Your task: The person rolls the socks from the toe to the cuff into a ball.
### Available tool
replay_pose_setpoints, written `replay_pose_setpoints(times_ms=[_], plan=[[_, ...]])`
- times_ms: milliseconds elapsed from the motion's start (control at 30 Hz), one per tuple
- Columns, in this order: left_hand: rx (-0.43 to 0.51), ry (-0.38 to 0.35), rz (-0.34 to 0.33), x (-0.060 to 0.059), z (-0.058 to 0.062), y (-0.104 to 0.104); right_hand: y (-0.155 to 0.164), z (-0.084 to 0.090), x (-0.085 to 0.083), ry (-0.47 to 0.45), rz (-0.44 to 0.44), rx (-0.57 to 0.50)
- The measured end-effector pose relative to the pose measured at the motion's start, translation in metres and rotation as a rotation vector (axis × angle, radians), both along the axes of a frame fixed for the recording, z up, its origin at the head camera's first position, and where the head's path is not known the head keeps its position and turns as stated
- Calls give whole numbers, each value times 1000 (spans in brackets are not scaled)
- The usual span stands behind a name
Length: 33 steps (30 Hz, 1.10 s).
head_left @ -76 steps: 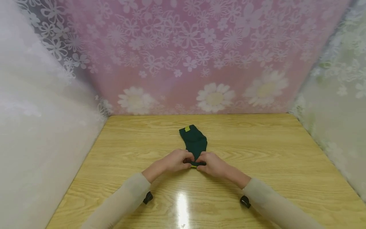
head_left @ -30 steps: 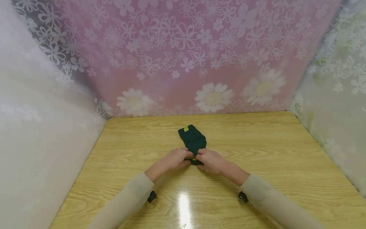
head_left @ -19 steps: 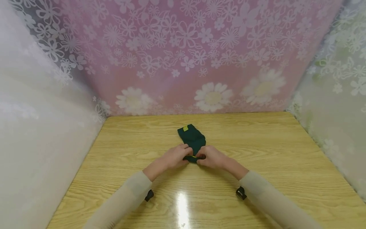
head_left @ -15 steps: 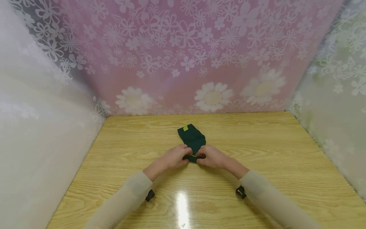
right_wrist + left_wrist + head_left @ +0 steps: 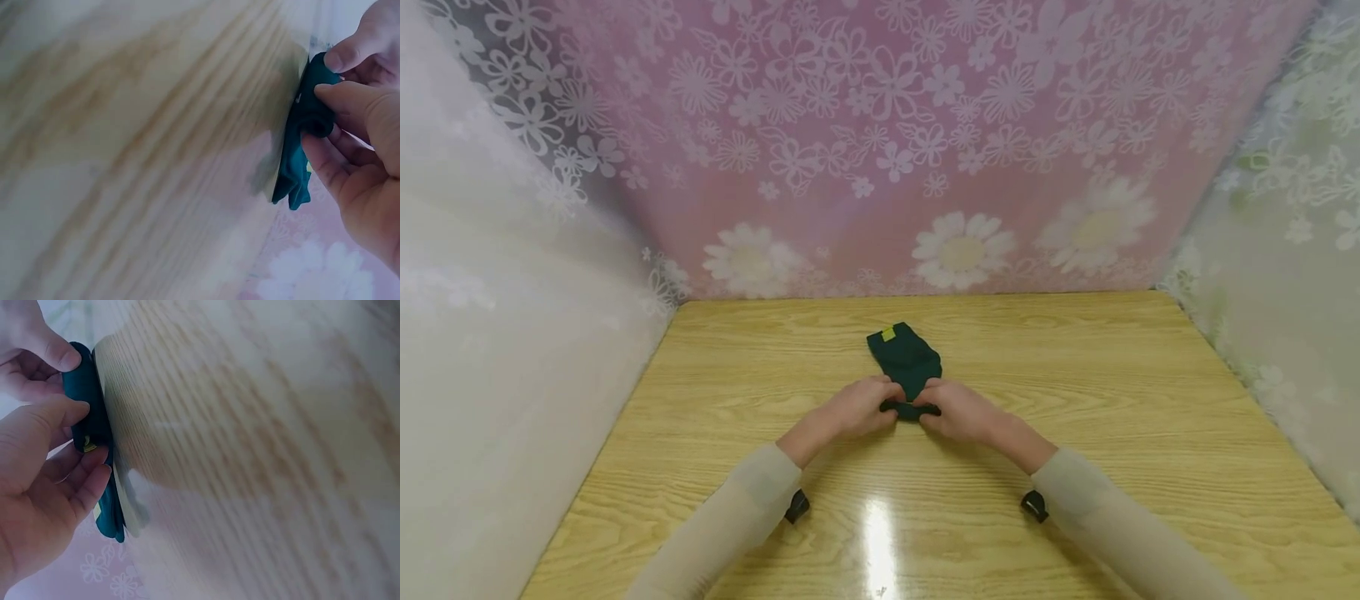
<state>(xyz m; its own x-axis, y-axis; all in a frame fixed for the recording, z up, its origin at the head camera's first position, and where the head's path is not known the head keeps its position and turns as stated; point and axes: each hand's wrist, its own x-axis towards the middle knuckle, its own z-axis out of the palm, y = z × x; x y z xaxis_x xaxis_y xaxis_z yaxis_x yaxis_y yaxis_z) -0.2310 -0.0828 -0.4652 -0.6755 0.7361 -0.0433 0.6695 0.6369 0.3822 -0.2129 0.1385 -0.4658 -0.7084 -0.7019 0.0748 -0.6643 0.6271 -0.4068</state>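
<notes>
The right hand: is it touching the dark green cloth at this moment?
Touching. The right wrist view shows it plainly: the right hand pinches the rolled dark green cloth, its thumb lying directly on the roll.

The left forearm (image 5: 730, 521) and right forearm (image 5: 1120, 517), both in long cream sleeves, reach in from the lower corners of the head view and slant inward. Beyond the cuffs the skin is bare. The left hand (image 5: 867, 407) and right hand (image 5: 961, 410) sit close together, near mirror images, each in a pinching grip, thumb on the side nearer the body, fingers bent opposite it.
</notes>
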Motion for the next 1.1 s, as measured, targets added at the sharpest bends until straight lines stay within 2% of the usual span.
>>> replay_pose_setpoints(times_ms=[167, 333, 633, 800, 967, 1100], plan=[[10, -12, 14, -1, 1, 0, 5, -2, -9, -106, -21, -98], [22, 31, 5, -3, 2, 1, 8, -2, -14, -169, -45, -172], [-16, 76, 9, -3, 1, 3, 8, -3, -19, -248, -101, -235], [-20, 90, 54, -1, -1, 4, 7, -2, -20, -271, -106, -230], [-7, 171, 129, 9, -4, 10, 6, -4, -22, -281, -105, -224], [-8, 273, 135, 16, 0, 14, 6, -4, -22, -301, -136, -242]])
